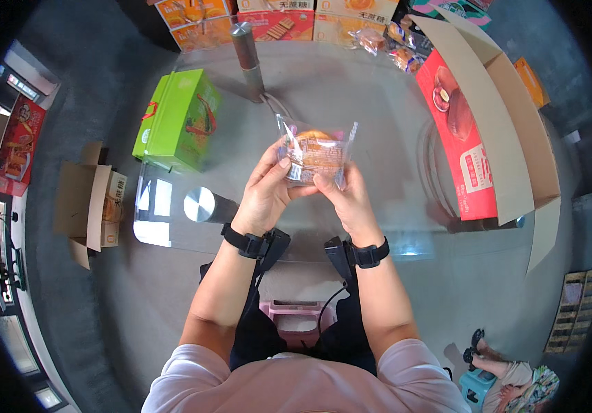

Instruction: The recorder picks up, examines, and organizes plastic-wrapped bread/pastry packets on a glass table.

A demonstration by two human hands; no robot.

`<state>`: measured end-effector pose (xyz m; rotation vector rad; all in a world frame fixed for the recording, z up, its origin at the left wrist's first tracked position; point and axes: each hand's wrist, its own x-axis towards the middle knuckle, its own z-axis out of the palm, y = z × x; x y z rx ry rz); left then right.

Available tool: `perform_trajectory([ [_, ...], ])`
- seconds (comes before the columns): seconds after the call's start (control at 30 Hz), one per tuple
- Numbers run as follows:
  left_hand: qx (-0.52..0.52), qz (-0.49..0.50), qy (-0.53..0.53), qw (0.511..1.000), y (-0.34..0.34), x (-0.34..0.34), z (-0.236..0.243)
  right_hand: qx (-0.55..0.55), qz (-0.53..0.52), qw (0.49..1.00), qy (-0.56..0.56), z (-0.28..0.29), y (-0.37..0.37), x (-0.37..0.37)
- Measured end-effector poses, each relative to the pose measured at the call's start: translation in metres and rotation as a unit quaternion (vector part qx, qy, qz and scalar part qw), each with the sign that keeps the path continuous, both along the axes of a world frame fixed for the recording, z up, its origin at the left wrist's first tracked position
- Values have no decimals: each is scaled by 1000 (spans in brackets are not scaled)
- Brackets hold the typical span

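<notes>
Between both hands I hold up a clear plastic packet [318, 153] with a round golden-brown baked snack, like a small cake or bread, inside. My left hand [268, 184] grips its left side, thumb on the front. On the lower right, my right hand [345, 199] pinches the packet with the thumb in front. Its printed label and a barcode face me. The packet is above a glass table [371, 96]. A black strap with a small black device sits on each wrist.
A green gift box [179, 120] stands at the left of the table. On the right is an open red carton [458, 144]. Loose wrapped snacks [406, 58] and stacked boxes [275, 26] line the far edge. An open carton [89, 206] lies further left; someone sits on a stool [477, 387] lower right.
</notes>
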<state>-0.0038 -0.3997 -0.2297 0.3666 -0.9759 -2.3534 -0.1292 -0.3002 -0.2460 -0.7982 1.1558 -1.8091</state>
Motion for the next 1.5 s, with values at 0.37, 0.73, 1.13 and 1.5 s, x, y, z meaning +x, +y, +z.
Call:
perform_trajectory([
  [0.37,-192,163,-129,959,-9,-10,-2,-6,-68,996,-66,-8,-16,-15],
  [0.73,-216,169,-172,946,-16,-2,-1,6,-106,994,19,-5,-6,-17],
  [1.13,-295,75,-227,925,-21,-2,-6,43,-69,980,182,0,1,-29],
  [1.5,-218,45,-229,948,-22,-7,-11,114,-81,986,94,-8,3,-36],
])
